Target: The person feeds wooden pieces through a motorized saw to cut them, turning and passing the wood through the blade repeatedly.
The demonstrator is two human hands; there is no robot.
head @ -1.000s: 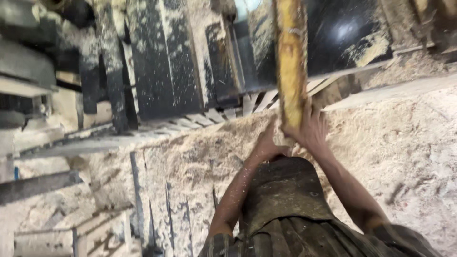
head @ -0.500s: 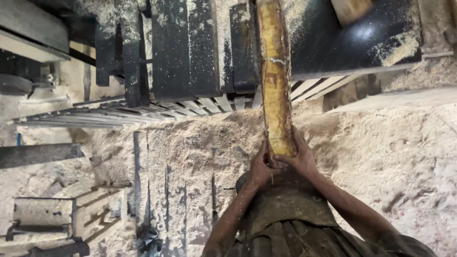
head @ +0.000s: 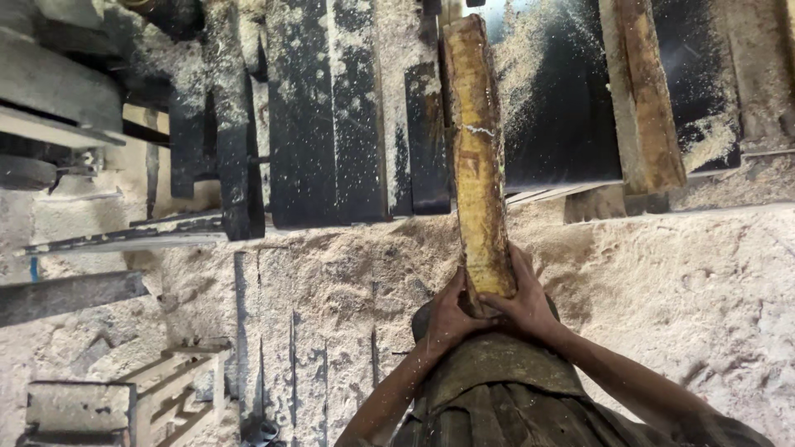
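Note:
A long yellowish-brown wooden slab with rough bark edges points away from me over a black, sawdust-strewn machine table. My left hand grips the slab's near end from the left. Gripping the same end from the right is my right hand. Both hands are pressed close against my chest. The slab's far end reaches the top of the view, beside a gap in the table.
A second brown plank lies on the table at the right. Thick sawdust covers the floor. Grey beams and a small wooden frame lie at the left. My olive shirt fills the bottom.
The slab's near end has come back toward my body and lower in view. Both hands stayed on it and now sit closer to my chest.

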